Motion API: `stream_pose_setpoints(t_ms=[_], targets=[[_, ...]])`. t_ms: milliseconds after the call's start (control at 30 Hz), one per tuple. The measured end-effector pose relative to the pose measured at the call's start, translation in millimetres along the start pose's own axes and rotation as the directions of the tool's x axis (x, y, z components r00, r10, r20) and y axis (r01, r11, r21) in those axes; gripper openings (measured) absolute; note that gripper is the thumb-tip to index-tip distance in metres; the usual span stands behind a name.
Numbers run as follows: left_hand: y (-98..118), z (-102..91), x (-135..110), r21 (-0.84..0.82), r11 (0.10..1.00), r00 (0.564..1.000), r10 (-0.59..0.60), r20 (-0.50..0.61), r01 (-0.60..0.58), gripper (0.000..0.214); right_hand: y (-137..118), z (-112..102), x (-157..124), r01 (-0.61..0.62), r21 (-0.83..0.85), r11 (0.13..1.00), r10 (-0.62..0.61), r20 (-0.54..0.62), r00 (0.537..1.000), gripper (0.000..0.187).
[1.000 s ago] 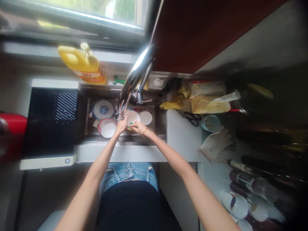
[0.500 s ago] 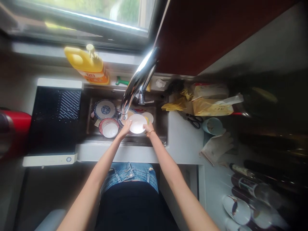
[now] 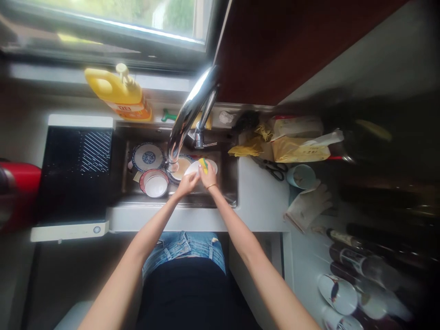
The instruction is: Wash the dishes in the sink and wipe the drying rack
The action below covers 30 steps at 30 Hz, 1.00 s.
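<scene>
Over the steel sink [image 3: 229,183], my left hand [image 3: 188,184] grips the near edge of a small white plate [image 3: 192,167], held tilted. My right hand [image 3: 207,177] is closed on a yellow-and-green sponge [image 3: 204,164] that presses on the plate's face. Both hands hang just right of the chrome faucet spout [image 3: 185,120]. Below and left of them in the basin lie a blue-patterned plate [image 3: 148,156], a red-rimmed bowl [image 3: 153,182] and a tan dish [image 3: 180,167].
A yellow detergent jug [image 3: 117,93] stands on the sill. A black dish rack [image 3: 74,170] sits left of the sink. On the right counter are yellow bags [image 3: 292,147], scissors [image 3: 273,168], a teal cup [image 3: 300,176], a glove [image 3: 307,205] and several bottles [image 3: 360,263].
The white plate was lifted and faced the camera half a second ago; now it is tilted edge-on, and my right hand has brought the sponge onto it.
</scene>
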<state>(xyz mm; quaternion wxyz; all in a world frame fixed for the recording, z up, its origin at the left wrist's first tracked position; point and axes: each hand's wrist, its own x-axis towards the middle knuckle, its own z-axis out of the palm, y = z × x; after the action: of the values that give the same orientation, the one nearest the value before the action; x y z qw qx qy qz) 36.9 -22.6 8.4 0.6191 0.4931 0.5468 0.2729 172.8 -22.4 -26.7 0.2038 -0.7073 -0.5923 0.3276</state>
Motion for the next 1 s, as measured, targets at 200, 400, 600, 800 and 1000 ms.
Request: stream_pose_setpoints(t_ms=[200, 400, 600, 800, 1000], targets=[[-8, -5.2, 3, -0.341, 0.939, 0.999, -0.036, 0.014, 0.039, 0.026, -19, -11, -20, 0.129, -0.046, 0.991, -0.128, 0.026, 0.991, 0.033], [-10, -3.8, -12, -0.579, 0.783, 0.969, -0.243, 0.053, 0.228, 0.040, 22, -16, 15, -0.346, 0.440, 0.828, 0.264, 0.239, 0.934, 0.039], [7, 17.8, 8, -0.813, 0.581, 0.933, -0.313, -0.176, 0.042, 0.023, 8, 33, -60, -0.323, 0.524, 0.788, 0.418, -0.071, 0.906, 0.060], [5, 30.4, 9, -0.726, 0.683, 0.935, -0.301, -0.187, 0.075, 0.018, -33, 27, -57, -0.176, -0.155, 0.972, 0.157, -0.126, 0.979, 0.052], [2, 17.4, 4, -0.843, 0.536, 0.879, -0.423, -0.221, 0.046, 0.019, -39, 17, -47, 0.024, -0.187, 0.982, -0.063, -0.204, 0.977, 0.044]])
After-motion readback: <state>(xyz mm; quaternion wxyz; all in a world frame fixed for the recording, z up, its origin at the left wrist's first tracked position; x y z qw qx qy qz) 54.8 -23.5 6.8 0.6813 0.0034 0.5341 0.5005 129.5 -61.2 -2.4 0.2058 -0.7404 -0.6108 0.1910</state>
